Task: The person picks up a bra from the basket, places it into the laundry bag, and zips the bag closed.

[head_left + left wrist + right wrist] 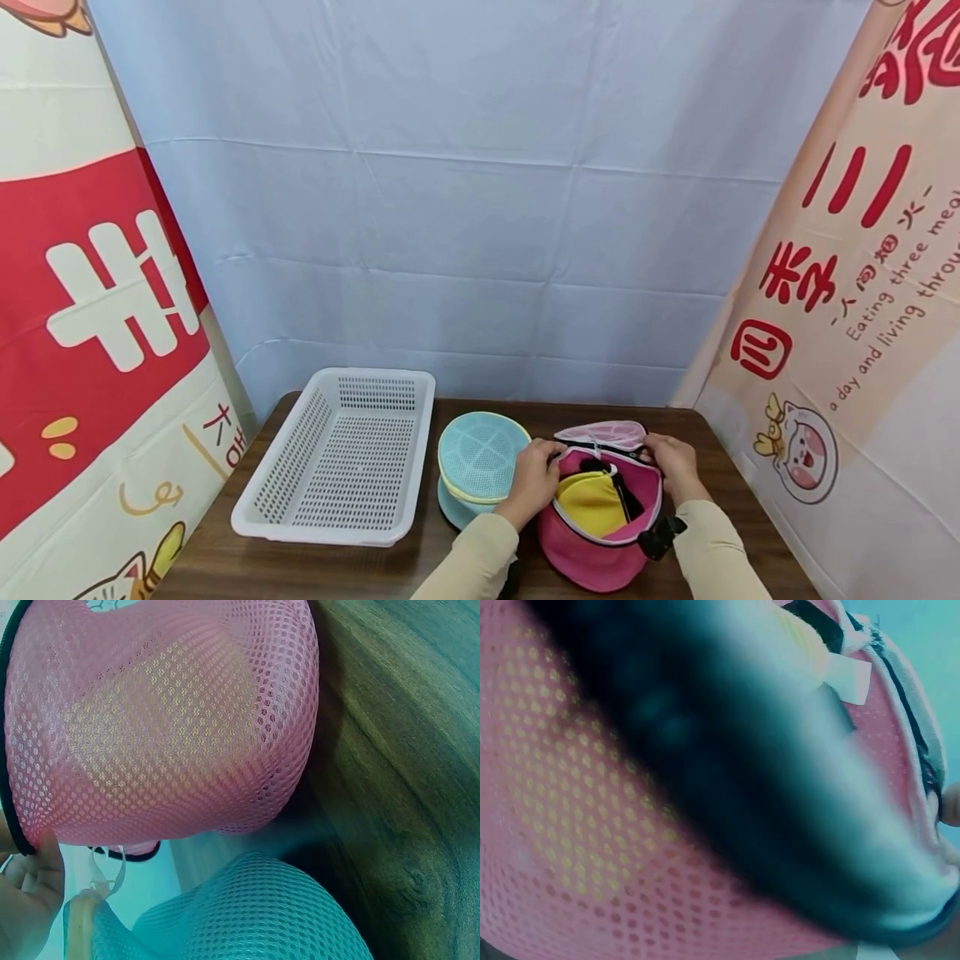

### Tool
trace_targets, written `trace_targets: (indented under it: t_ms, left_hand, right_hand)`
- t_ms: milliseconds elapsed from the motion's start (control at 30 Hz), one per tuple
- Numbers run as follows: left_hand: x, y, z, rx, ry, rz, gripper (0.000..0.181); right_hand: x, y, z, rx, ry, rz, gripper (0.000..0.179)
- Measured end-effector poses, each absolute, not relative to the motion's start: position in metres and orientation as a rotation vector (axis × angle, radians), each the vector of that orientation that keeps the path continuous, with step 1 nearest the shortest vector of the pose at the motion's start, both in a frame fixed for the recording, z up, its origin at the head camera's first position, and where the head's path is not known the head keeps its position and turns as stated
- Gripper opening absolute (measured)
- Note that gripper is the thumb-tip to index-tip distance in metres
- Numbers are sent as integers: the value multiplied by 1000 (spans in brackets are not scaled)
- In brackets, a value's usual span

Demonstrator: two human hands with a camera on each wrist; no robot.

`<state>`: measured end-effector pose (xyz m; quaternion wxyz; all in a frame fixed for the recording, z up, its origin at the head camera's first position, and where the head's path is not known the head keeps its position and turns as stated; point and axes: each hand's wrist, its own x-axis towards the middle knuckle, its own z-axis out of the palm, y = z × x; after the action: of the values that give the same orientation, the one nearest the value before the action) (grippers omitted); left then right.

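Two mesh bags [581,560] [483,450], one basket [352,467], one yellow item [592,504], two hands [534,479] [675,467]

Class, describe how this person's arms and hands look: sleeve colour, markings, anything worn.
The left sleeve and right sleeve are plain cream, reaching the wrists. The left hand and right hand wear no gloves. A black device shows beside the right sleeve; its details are unclear.

Head view from above, facing forward and down, wrist views very near, all sharing the pink bag [588,560]
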<state>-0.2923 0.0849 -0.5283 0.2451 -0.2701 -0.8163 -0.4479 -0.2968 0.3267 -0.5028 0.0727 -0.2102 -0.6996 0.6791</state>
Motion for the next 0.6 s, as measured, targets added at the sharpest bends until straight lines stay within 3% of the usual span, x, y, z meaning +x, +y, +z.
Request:
trace_targets:
  t_ms: [100,267,500,600]
  left_hand:
    - [-291,84,-528,-745,-2227,-1223,27]
    - [-290,84,-525,-742,-2251,-1250,26]
    - [-289,82,-522,-738,-2347,-1232,19]
    - [-290,80,-520,-718,-2391,-1221,20]
  right_hand:
    - [-294,326,-501,-613,-2126,2081,47]
    - [-293,329,-496,-586,-2006,2235,42]
    - [-294,333,-491,-530,-1793,2435,9]
    - [-295,332,-489,-536,-1737,2486,24]
